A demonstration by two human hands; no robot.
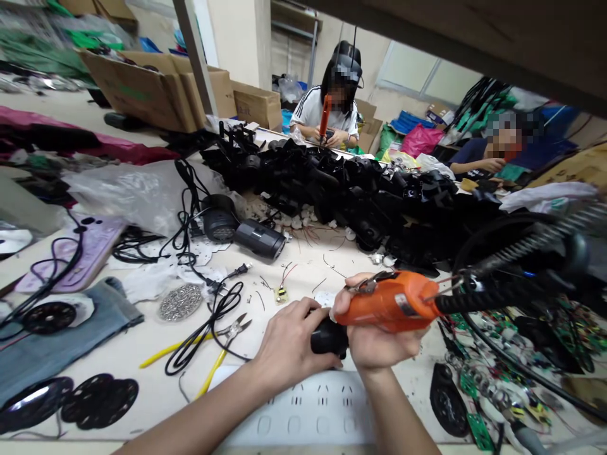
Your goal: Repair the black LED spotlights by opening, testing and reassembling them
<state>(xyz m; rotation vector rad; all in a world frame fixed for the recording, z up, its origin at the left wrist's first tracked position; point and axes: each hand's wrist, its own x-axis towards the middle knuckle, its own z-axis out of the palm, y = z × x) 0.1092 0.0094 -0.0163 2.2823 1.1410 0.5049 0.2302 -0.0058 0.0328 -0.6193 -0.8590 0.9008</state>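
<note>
My right hand (374, 344) is wrapped round an orange electric screwdriver (389, 308), held sideways with its coiled cable running off to the right. The driver's tip end meets a small black part (329, 338). My left hand (289, 344) is closed on that black part from the left. Both hands hover just above a white power strip (308, 411) at the table's near edge.
Yellow-handled pliers (213, 347) and black cables (203, 316) lie left of my hands. A black lamp housing (258, 239) and a big heap of black parts (370, 196) fill the middle. Green circuit boards (478, 385) are at the right. Two people sit across the table.
</note>
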